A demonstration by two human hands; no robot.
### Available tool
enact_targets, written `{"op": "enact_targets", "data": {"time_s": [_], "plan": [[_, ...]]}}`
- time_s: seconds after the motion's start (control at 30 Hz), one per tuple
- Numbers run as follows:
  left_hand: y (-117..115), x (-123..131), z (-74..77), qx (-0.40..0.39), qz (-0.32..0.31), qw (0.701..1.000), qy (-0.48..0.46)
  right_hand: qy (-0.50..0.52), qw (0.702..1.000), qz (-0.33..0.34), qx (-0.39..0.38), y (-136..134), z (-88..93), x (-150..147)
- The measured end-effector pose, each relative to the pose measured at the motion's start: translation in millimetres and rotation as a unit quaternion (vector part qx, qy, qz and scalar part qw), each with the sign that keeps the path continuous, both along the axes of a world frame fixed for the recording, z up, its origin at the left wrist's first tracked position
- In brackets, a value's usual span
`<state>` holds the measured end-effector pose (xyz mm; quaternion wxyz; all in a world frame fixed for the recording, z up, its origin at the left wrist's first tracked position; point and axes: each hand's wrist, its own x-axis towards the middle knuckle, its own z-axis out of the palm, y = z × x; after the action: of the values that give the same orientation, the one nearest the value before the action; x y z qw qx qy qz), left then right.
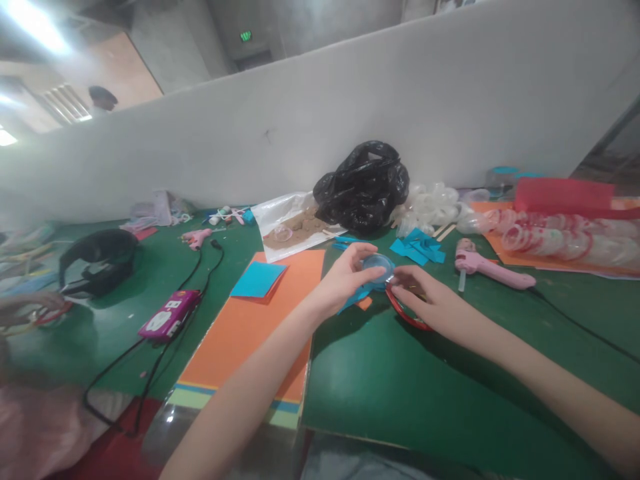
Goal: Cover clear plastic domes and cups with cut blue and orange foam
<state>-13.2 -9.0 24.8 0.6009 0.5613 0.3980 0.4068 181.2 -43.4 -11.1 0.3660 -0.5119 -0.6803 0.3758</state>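
Both arms reach forward over the green bench [400, 393]; left hand [345, 277] has fingers curled around a round clear blue-tinted plastic disc [376, 268], held between the hands. Right hand [430, 300] has fingers narrow at its edge, beside a red ring [406, 315]; grip unclear.

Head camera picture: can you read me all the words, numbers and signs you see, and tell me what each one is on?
Small lit green sign high on the far wall: too small and blurred to read.
Magenta box on the green table: white marks that might be "B", too blurred to be sure.
Nothing else can be read.
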Motion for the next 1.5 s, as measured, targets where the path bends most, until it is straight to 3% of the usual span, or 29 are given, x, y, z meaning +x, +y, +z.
{"op": "enact_targets", "data": {"time_s": [0.37,0.6,1.17,1.5], "plan": [[1.3,1.6,-2.7,-0.025,0.007,1.0,-0.007,0.034,0.999,-0.004,-0.01,0.5,-5.2,-2.4],[-5.9,5.3,-2.9,-0.051,-0.027,0.998,-0.035,0.057,0.998,-0.007,-0.004,4.5,-7.2,-3.0],[-1.8,4.4,-15.3,-0.027,-0.05,0.998,0.035,0.065,0.996,-0.055,0.03,6.5,1.2,2.6],[0.4,8.3,-13.8,-0.087,-0.065,0.992,-0.057,0.169,0.982,-0.079,-0.034,9.9,9.0,7.1]]}}
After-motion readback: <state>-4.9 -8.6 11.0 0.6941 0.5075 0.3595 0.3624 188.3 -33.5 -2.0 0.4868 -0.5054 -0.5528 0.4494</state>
